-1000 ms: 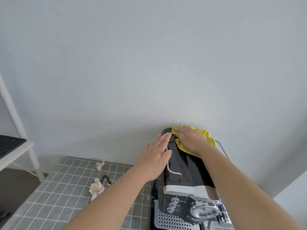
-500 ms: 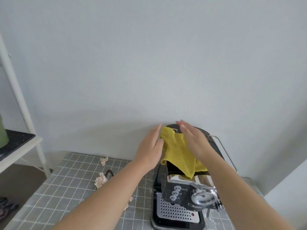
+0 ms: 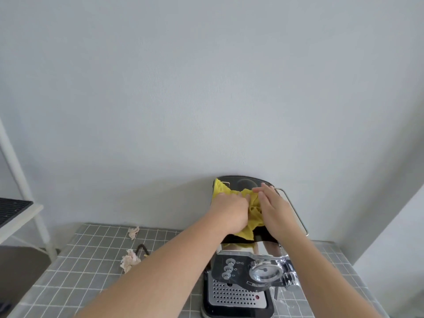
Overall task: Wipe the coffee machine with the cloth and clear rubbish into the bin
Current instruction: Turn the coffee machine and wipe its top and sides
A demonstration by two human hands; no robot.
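The left hand (image 3: 229, 210) had moved in off the side and gripped the yellow cloth (image 3: 253, 211), bunched on top of the coffee machine (image 3: 238, 292). The right hand (image 3: 274, 207) pressed flat, fingers straight.

This looks like a small kitchen corner in a home. A coffee machine (image 3: 238, 278) with buttons, a round dial and a drip tray stands on the right side of the desk (image 3: 75, 271), its back close to a plain pale wall (image 3: 206, 88). The desk has a grey cover with white squares like tiles. A yellow cloth (image 3: 246, 231) lies on top of the machine. Bits of crumpled paper (image 3: 129, 260) lie near the desk's back left. Past the left edge stands a white shelf (image 3: 20, 216) with a black mat (image 3: 11, 208).
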